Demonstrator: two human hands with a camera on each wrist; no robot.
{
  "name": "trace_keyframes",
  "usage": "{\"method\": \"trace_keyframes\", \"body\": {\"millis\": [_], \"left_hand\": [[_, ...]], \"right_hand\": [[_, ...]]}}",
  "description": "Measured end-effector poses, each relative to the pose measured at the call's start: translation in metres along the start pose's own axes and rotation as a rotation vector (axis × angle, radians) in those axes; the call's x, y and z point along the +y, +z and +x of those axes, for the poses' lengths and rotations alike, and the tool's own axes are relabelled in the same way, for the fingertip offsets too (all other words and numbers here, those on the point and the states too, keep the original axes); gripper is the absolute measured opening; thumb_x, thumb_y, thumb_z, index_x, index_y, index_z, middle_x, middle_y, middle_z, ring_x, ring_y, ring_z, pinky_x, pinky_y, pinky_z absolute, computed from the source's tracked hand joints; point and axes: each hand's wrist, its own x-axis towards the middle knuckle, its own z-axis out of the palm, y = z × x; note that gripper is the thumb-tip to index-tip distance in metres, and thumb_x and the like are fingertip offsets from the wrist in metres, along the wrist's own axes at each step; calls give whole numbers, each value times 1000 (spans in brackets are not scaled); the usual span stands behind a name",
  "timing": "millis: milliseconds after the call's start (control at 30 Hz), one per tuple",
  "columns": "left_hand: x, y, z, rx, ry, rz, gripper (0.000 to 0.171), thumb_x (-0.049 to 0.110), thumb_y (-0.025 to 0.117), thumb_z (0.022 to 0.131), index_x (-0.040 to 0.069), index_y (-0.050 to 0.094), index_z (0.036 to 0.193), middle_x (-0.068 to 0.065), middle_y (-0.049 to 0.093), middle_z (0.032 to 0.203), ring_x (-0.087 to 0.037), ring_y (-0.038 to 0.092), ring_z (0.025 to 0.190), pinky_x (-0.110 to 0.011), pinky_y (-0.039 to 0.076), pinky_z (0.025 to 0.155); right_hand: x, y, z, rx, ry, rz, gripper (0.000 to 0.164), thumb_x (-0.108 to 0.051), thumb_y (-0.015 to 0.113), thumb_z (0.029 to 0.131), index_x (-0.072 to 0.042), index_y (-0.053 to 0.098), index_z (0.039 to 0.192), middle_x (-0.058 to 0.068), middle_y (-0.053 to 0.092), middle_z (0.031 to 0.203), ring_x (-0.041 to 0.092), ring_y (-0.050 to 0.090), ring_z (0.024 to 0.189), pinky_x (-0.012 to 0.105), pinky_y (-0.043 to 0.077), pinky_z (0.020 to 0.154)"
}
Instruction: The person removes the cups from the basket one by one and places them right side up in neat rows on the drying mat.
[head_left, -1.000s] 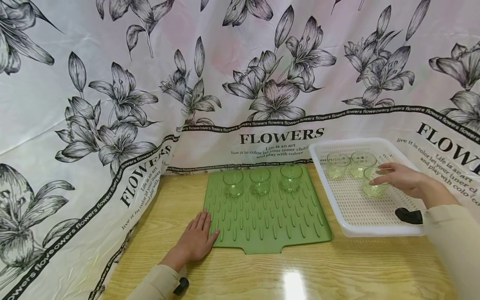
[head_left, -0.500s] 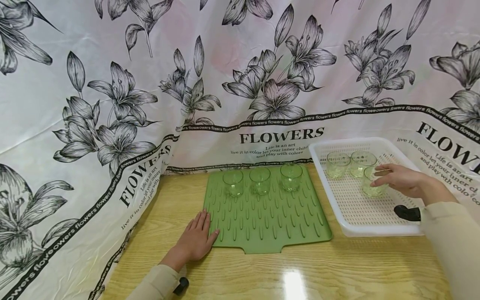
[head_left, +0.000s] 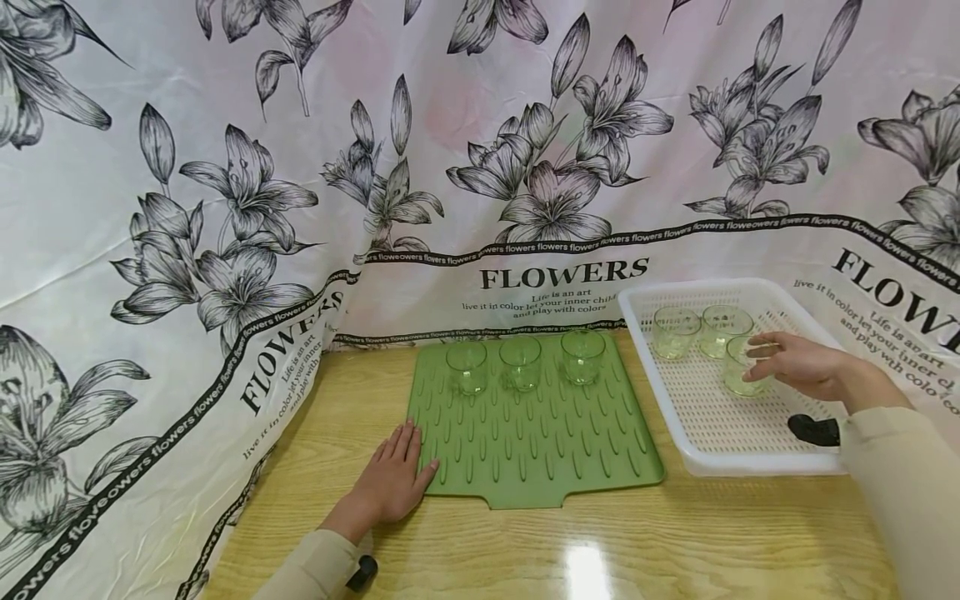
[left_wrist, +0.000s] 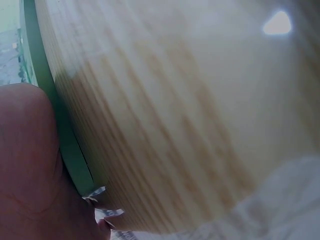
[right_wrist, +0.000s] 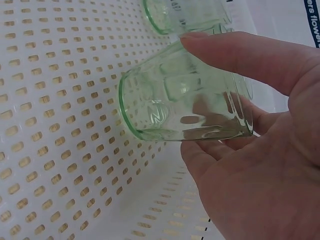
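Observation:
In the head view my right hand [head_left: 806, 367] reaches over the white basket, holding a pale green drinking glass [head_left: 741, 377] that stands upright in it. The right wrist view shows this glass [right_wrist: 165, 100] between my thumb on one side and my curled fingers on the other. Two more glasses stand behind it, one at the left [head_left: 677, 333] and one at the right [head_left: 726, 323]. My left hand [head_left: 390, 479] lies flat, fingers straight, at the left edge of the green draining mat [head_left: 525, 467]. On the mat's back part stand three similar glasses [head_left: 520, 365].
The white perforated basket [head_left: 705, 458] sits on the wooden table [head_left: 480, 550], just right of the mat. A flower-printed curtain [head_left: 420, 208] closes off the back and both sides. A black strap-like piece [head_left: 813, 429] hangs at my right wrist.
My right hand shifts very slightly at the glass, its thumb a little lower. The glasses and my left hand stay in place.

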Motion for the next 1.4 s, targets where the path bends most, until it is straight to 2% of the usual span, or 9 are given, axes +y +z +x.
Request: {"method": "trace_keyframes", "body": {"millis": [233, 467, 667, 833, 1067, 1400], "left_hand": [[-2, 1, 2, -1, 1, 14, 79, 59, 23, 109, 1, 17, 163, -17, 5, 171, -37, 9, 157, -55, 18, 124], [0, -1, 0, -13, 0, 2, 78, 57, 25, 110, 1, 17, 163, -17, 6, 171, -37, 9, 157, -56, 18, 124], [-1, 3, -1, 7, 10, 6, 77, 56, 27, 110, 0, 18, 163, -18, 7, 171, -38, 11, 157, -56, 19, 124], [-1, 3, -1, 7, 13, 6, 77, 56, 27, 110, 0, 18, 163, -19, 7, 171, -38, 11, 157, -56, 19, 124], [6, -7, -6, -3, 9, -12, 77, 54, 27, 111, -2, 17, 163, -21, 8, 170, -40, 11, 156, -58, 18, 123], [10, -15, -9, -17, 15, -33, 77, 53, 27, 111, -4, 18, 162, -23, 9, 169, -42, 11, 156, -59, 17, 123]], "right_hand": [[-3, 2, -1, 20, -2, -64, 91, -5, 63, 97, 22, -5, 151, 49, 4, 155, 65, 20, 141, 73, 15, 113], [-6, 1, -3, 21, -6, -78, 90, -6, 61, 99, 22, -7, 151, 49, 4, 154, 66, 14, 141, 73, 15, 113], [-7, -1, -6, 32, -13, -107, 87, -9, 60, 101, 23, -4, 150, 50, 8, 153, 66, 19, 139, 75, 17, 112], [-15, -4, -9, 49, -10, -127, 88, -12, 60, 102, 24, -4, 150, 50, 9, 153, 68, 16, 139, 76, 16, 112], [-30, -7, -15, 92, -56, -213, 79, -20, 53, 108, 22, 2, 152, 48, 19, 150, 65, 29, 134, 77, 24, 108], [-47, -2, -19, 193, -91, -269, 84, -35, 58, 106, 11, 10, 157, 39, 28, 151, 59, 31, 135, 75, 31, 105]]}}
